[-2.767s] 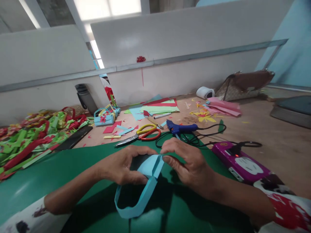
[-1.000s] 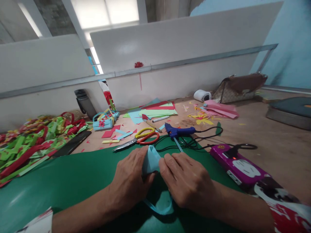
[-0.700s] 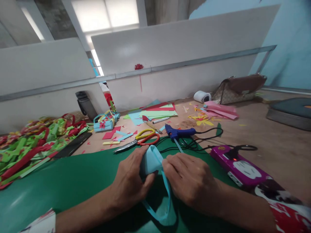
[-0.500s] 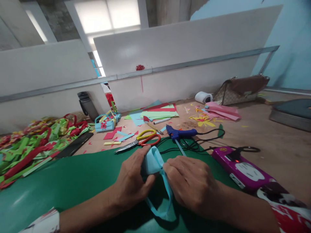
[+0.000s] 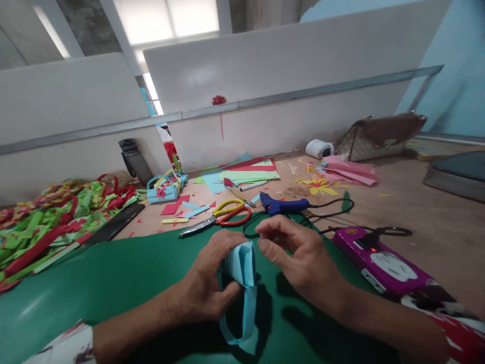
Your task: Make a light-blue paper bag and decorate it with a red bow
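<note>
A small light-blue paper bag (image 5: pixel 241 265) is held above the green mat (image 5: pixel 132 273), its strip handle hanging down in a loop. My left hand (image 5: pixel 212 278) grips the bag from the left, thumb on the near side and fingers behind. Just right of the bag, my right hand (image 5: pixel 303 258) is raised with thumb and fingers apart, touching nothing. Beyond the hands are scissors (image 5: pixel 217 219) with yellow and red handles and a blue glue gun (image 5: pixel 284 205).
At the right lies a purple power strip (image 5: pixel 379 260) with a black plug. Paper strips (image 5: pixel 49 232) pile up at the left beside a black phone (image 5: pixel 117 225). Farther back are a finished-looking blue paper bag (image 5: pixel 162 193), a bottle (image 5: pixel 135 162) and a handbag (image 5: pixel 382 136).
My right hand has let go of the bag and opened, moving slightly to the right. The bag has turned a little in my left hand, and its handle hangs straighter.
</note>
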A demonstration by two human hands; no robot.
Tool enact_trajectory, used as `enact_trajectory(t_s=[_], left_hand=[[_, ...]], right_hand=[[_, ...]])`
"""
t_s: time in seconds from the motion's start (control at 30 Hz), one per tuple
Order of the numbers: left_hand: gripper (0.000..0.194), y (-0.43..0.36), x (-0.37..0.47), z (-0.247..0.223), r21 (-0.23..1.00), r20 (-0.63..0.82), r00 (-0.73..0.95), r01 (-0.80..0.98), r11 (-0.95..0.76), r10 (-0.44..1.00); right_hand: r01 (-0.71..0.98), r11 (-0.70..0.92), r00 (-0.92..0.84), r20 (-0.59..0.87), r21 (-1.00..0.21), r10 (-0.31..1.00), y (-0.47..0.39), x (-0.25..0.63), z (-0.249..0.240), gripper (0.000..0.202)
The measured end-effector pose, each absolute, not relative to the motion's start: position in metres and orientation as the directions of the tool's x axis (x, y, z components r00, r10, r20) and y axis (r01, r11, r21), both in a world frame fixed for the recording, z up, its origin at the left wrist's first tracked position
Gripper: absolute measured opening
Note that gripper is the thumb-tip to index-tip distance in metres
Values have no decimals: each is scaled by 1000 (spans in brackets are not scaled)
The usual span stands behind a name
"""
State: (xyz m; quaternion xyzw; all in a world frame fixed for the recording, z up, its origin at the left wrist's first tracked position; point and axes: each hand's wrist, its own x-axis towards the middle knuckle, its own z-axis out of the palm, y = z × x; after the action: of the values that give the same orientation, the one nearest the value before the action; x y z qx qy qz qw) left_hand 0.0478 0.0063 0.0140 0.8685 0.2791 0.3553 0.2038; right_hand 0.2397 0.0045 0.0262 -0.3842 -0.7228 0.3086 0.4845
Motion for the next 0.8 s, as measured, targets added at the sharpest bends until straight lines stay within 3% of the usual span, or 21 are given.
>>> enact_trajectory(t_s=[0.1,0.23,0.5,0.67,0.8], left_hand=[[41,6,47,21,609,418,658,309,-731,626],[33,8,47,27,648,353,712,281,-707,607],[36,11,42,31,711,287,734,267,-650,616],[35,14,39,36,779,233,736,250,-575,636],[35,14,37,38,798,193,743,261,-544,640]], right_hand=[[131,327,-322,272,-936,907,9,240,31,20],[68,195,-370,157,-978,916,12,240,33,21],[76,180,-355,142,-981,924,12,239,30,12],[-93,55,-411,88,-994,907,15,239,27,24],[-129,29,-419,81,-991,904,17,239,25,22]])
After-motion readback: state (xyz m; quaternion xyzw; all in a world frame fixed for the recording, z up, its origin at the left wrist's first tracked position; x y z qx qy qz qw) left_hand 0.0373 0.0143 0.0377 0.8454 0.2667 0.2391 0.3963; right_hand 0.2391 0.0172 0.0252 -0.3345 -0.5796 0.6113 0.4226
